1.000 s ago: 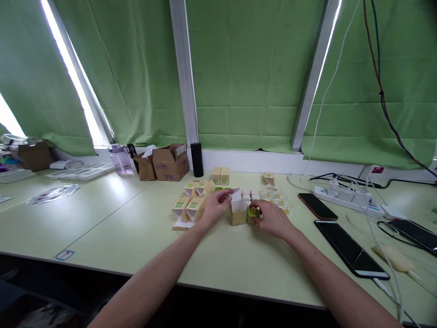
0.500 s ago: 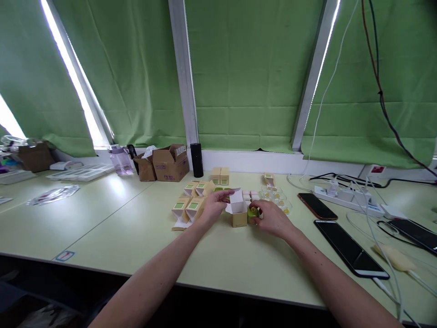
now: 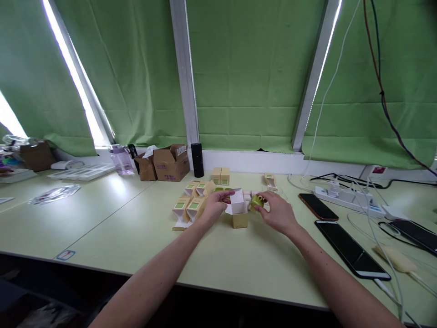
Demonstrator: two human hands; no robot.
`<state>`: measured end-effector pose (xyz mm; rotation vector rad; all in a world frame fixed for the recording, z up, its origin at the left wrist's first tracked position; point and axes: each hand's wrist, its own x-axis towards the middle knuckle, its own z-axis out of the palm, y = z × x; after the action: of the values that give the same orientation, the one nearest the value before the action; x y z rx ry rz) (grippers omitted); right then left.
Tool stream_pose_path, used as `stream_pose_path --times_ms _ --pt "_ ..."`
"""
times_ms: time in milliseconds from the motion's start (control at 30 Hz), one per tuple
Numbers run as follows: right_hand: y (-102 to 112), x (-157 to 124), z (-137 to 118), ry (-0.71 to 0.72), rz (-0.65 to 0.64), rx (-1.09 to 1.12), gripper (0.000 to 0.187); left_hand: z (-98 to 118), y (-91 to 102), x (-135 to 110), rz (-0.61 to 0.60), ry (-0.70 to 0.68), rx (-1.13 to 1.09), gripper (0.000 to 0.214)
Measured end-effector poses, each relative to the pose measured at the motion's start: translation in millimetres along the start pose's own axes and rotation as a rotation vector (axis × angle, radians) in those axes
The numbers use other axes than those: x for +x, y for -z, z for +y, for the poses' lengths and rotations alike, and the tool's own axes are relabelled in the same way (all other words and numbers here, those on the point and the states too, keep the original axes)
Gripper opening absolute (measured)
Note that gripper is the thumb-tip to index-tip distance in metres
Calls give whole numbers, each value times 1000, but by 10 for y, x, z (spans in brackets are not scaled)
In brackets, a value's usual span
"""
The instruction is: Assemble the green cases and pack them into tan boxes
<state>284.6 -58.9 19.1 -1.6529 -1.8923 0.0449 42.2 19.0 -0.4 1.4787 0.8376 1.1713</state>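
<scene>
A small tan carton [image 3: 239, 218] stands on the pale green table [image 3: 136, 218] with its white flaps open. My left hand [image 3: 215, 207] pinches the carton's upper left flap. My right hand [image 3: 278, 212] is closed round a small green round item [image 3: 256, 202], held in the air just right of the carton's opening. To the left of my left hand sits a cluster of several closed tan cartons with green labels [image 3: 191, 200]. Clear plastic trays with yellow pieces lie behind my right hand, mostly hidden.
Two brown cardboard boxes [image 3: 167, 161], a black cylinder [image 3: 197, 160] and a purple bottle [image 3: 119, 159] stand by the window. Two phones [image 3: 351, 248] and a power strip [image 3: 344, 198] with cables lie at the right. Green blinds cover the windows.
My right hand has lifted the green item off the table up to the level of the carton's opening. My left hand stays on the flap.
</scene>
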Motion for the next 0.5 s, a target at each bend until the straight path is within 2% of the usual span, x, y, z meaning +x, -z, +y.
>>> stream_pose_path --times_ms 67,133,267,367,500 --pt "2 9 25 22 124 212 32 17 -3 -23 -12 -8 11 68" --pt "-15 4 14 48 180 442 40 42 -8 -52 -31 -15 32 68" --pt "-77 -47 -108 97 121 753 50 88 -31 -94 -72 -38 76 67" --pt "-103 -90 -202 136 60 809 48 98 -53 -100 -88 -46 77 65" --pt "-83 -105 -219 161 9 733 43 102 -66 -98 -88 -30 76 65"
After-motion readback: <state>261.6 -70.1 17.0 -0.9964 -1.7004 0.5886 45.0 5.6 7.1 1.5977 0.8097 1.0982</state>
